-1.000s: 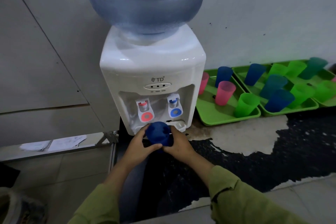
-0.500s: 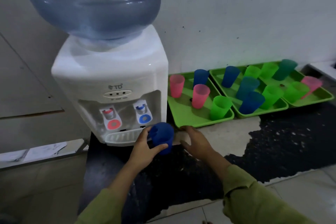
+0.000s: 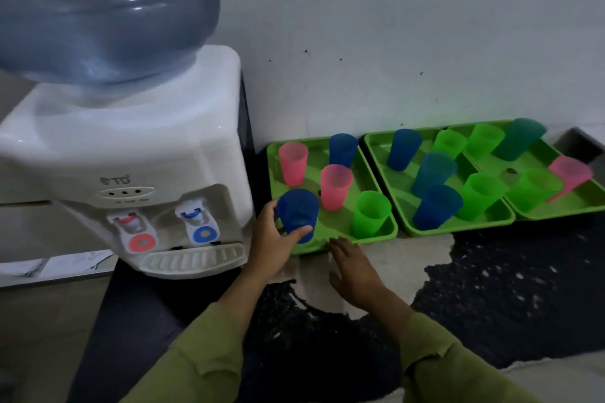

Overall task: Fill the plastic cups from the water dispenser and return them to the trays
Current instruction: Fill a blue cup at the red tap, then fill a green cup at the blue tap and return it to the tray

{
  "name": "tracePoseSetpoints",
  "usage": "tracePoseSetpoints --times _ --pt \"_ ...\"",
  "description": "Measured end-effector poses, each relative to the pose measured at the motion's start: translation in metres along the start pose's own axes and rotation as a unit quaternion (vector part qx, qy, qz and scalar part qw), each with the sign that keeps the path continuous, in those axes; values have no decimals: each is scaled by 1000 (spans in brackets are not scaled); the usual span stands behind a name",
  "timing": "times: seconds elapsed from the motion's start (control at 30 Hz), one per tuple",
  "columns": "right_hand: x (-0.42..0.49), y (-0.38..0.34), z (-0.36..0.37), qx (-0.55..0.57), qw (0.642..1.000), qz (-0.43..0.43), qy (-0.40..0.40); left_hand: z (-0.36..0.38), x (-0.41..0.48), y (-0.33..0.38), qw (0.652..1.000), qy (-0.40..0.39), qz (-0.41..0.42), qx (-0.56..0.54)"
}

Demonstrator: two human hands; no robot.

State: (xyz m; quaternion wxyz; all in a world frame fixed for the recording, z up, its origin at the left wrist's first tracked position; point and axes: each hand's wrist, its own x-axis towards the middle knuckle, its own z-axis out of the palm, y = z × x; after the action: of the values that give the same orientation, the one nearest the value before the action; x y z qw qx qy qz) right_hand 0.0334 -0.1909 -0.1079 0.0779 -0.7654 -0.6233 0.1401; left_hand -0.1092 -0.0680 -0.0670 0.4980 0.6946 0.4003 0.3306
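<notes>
My left hand (image 3: pixel 273 240) grips a dark blue plastic cup (image 3: pixel 298 213) upright over the front left corner of the nearest green tray (image 3: pixel 376 234). Whether the cup touches the tray floor I cannot tell. My right hand (image 3: pixel 355 267) hovers just in front of that tray's front rim, fingers loosely spread, holding nothing. The white water dispenser (image 3: pixel 131 167) with its big blue bottle (image 3: pixel 98 10) stands to the left; its red tap (image 3: pixel 132 222) and blue tap (image 3: pixel 196 213) sit above the drip grille (image 3: pixel 193 260).
The near tray also holds two pink cups (image 3: pixel 293 162), a blue cup (image 3: pixel 342 149) and a green cup (image 3: pixel 371 213). Two more green trays (image 3: pixel 458 226) to the right carry several blue, green, teal and pink cups. The wall stands right behind. The counter surface is worn black and pale.
My left hand has carried the blue cup from under the dispenser rightward to the near tray. My right hand let go of it and moved right toward the tray's front rim.
</notes>
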Motion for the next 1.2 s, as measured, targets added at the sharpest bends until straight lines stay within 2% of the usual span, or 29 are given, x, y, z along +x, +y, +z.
tracePoseSetpoints --times 0.43,0.73,0.83,0.9,1.03,1.2 --pt "-4 31 -2 7 997 -74 -18 45 22 -29 993 46 -91 53" --pt "-14 48 -10 59 995 -86 6 51 18 -34 992 63 -94 57" --pt "-21 50 -10 110 991 -47 63 50 15 -36 992 52 -97 56" --pt "-25 54 -8 137 983 17 125 51 11 -35 992 50 -99 55" --pt "-23 65 -13 209 929 189 240 51 -2 -28 993 75 -79 44" --pt "1 71 -28 258 910 220 238 47 -25 -22 991 95 -85 29"
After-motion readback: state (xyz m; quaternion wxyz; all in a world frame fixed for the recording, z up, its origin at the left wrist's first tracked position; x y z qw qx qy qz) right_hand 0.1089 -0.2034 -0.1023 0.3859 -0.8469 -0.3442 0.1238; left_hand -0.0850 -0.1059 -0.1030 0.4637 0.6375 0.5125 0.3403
